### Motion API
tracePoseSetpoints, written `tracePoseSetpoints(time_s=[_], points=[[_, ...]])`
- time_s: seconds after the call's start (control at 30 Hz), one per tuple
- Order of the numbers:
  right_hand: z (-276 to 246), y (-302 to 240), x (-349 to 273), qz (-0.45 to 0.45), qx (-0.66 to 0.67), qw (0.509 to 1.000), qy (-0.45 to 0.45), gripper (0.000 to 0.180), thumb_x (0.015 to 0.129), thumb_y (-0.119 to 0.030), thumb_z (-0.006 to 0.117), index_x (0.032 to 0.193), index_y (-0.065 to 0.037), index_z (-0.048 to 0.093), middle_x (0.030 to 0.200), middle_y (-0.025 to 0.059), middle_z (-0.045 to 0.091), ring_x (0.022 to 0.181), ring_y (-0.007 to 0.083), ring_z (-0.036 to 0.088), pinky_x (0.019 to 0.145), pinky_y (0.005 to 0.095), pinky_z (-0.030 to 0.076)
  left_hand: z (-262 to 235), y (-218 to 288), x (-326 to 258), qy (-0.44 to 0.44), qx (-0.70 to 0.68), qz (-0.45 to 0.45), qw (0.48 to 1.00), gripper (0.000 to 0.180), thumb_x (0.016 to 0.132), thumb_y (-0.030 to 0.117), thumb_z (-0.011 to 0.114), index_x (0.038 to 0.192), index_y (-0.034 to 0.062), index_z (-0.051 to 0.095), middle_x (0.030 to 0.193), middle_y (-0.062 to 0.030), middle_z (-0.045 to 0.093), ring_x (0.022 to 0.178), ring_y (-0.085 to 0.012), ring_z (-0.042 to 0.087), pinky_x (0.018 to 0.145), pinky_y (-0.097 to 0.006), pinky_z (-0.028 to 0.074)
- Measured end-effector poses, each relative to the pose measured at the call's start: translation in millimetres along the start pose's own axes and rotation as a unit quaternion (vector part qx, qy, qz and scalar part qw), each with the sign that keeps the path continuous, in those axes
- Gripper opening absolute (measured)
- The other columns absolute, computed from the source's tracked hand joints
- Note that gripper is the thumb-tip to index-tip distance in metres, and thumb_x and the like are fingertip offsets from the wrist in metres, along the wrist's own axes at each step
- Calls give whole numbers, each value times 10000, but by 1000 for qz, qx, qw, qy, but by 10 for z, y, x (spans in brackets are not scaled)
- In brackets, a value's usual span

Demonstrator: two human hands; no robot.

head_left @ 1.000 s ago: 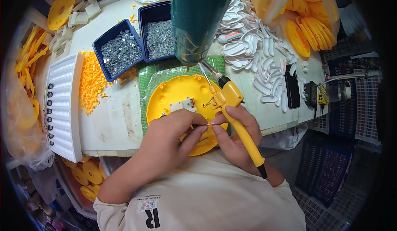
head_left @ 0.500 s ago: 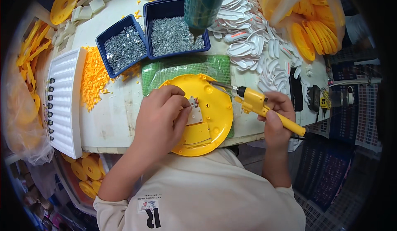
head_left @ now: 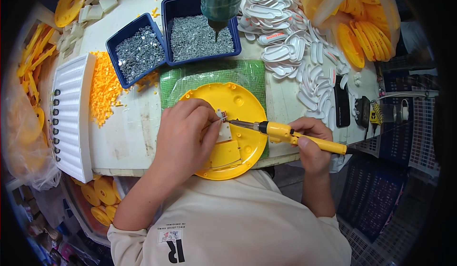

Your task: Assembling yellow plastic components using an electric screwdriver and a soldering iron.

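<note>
A round yellow plastic shell (head_left: 254, 106) lies at the table's front edge, its inside facing up. Set in it are a small white part (head_left: 225, 133) and a yellow rectangular cover (head_left: 224, 155). My left hand (head_left: 188, 125) rests over the shell's left side, thumb and fingers pinched on a thin wire (head_left: 221, 119) at the white part's upper end. My right hand (head_left: 314, 144) grips a yellow soldering iron (head_left: 281, 132) from the right. Its tip meets or nearly meets the wire's end; actual contact is too small to tell.
Beneath the shell is a green mat (head_left: 214, 71). Two blue bins (head_left: 202, 62) of small metal parts stand behind it, under a hanging teal power screwdriver (head_left: 221, 2). White plastic parts (head_left: 285, 52) pile up right, yellow bits (head_left: 102, 87) and a white tray (head_left: 71, 118) left.
My right hand has swung the soldering iron's tip down and left, from the shell's upper rim to the wire at the white part. The left hand keeps its pinch.
</note>
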State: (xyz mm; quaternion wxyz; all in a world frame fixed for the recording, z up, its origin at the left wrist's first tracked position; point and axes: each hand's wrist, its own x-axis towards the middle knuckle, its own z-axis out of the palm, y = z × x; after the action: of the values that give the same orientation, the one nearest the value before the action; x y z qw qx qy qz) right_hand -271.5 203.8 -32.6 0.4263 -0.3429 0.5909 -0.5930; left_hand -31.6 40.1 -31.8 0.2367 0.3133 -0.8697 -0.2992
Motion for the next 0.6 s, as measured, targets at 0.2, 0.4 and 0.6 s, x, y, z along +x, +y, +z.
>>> tracePoseSetpoints(time_s=[0.2, 0.4, 0.6], points=[[17, -4, 2, -16, 19, 1000, -15, 311, 869, -101, 636, 1125, 69, 684, 923, 67, 682, 790, 76, 591, 743, 222, 491, -26, 20, 24, -16, 0, -14, 1000, 136, 816, 22, 778, 846, 34, 645, 953, -91, 678, 905, -302, 646, 819, -408, 477], [17, -10, 33, -24, 0, 1000, -20, 322, 852, -104, 630, 1113, 78, 680, 919, 74, 679, 780, 80, 583, 735, 228, 490, -27, 15, 40, -25, 7, -21, 999, 134, 812, 26, 780, 835, 30, 648, 954, -98, 681, 925, -303, 654, 827, -413, 483], [-55, 32, 12, -26, 2, 999, 19, 410, 852, -219, 664, 1119, 93, 649, 964, 115, 673, 784, 112, 607, 721, 238, 503, -31, 23, 39, -24, 9, -24, 999, 135, 813, 37, 784, 824, 26, 651, 950, -101, 685, 917, -304, 657, 817, -413, 488]])
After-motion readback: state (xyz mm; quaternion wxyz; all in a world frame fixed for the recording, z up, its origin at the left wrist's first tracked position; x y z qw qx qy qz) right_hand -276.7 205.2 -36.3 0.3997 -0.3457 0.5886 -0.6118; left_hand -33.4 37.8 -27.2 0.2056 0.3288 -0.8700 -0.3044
